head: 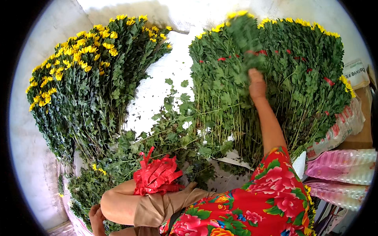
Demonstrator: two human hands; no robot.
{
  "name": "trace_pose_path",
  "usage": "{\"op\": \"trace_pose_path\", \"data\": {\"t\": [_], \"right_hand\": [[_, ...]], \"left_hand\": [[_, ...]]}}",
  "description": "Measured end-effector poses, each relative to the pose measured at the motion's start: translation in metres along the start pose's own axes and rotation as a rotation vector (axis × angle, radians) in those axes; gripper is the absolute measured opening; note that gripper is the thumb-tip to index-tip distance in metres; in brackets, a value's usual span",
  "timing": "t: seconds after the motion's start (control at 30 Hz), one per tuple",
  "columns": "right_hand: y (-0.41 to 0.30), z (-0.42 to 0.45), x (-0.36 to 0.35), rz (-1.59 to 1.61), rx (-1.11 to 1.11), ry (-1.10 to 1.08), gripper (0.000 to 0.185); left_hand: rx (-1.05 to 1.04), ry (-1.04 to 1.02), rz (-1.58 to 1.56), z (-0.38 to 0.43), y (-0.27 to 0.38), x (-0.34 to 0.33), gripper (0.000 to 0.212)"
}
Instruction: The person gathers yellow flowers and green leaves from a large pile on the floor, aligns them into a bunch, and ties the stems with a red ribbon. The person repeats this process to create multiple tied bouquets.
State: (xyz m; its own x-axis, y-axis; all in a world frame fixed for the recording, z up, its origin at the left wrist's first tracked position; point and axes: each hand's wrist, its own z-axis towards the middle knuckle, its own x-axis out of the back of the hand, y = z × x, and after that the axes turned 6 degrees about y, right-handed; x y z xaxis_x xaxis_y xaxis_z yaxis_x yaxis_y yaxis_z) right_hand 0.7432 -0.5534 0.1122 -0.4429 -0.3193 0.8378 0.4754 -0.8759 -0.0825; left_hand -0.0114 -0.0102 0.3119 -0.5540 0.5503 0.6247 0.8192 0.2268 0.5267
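My right hand (257, 84) reaches out over the right-hand stack of chrysanthemums (212, 79). It grips a bunch of yellow chrysanthemums (243, 38), blurred by motion, with its blooms pointing away from me and a red tie around its leafy stems. Low at the left, my left hand (96, 216) is beside my bent knee, over green foliage. Its fingers are partly hidden, and I cannot tell whether it holds anything. A bundle of red strips (158, 175) lies on my thigh, near the knee.
Another chrysanthemum pile (88, 97) leans at the left. White sheeting (165, 67) shows between the piles, strewn with leaf scraps. Loose leafy stems (174, 132) lie across the middle. At the right are printed plastic sacks (339, 126), a cardboard box (361, 129) and pink-and-white striped bags (342, 166).
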Motion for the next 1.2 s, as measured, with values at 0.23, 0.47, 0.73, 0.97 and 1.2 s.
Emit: {"op": "trace_pose_path", "data": {"t": [0.23, 0.47, 0.73, 0.97, 1.2], "right_hand": [[-0.040, 0.001, -0.047, -0.278, -0.177, -0.556, 0.059], [-0.024, 0.026, 0.013, -0.165, -0.054, -0.467, 0.064], [-0.201, 0.016, 0.060, 0.009, 0.151, -0.540, 0.041], [-0.440, -0.050, 0.047, 0.389, 0.868, -0.926, 0.030], [-0.636, -0.132, -0.018, 0.584, 1.174, -1.032, 0.035]], "left_hand": [[-0.177, -0.012, 0.009, -0.024, 0.024, -0.034, 0.036], [-0.259, -0.074, -0.074, 0.016, -0.022, -0.036, 0.035], [-0.128, 0.018, -0.409, 0.051, -0.059, -0.058, 0.027], [0.180, -0.174, -0.874, 0.072, -0.118, -0.159, 0.027], [0.366, -0.085, -1.118, 0.112, -0.133, -0.183, 0.028]]}}
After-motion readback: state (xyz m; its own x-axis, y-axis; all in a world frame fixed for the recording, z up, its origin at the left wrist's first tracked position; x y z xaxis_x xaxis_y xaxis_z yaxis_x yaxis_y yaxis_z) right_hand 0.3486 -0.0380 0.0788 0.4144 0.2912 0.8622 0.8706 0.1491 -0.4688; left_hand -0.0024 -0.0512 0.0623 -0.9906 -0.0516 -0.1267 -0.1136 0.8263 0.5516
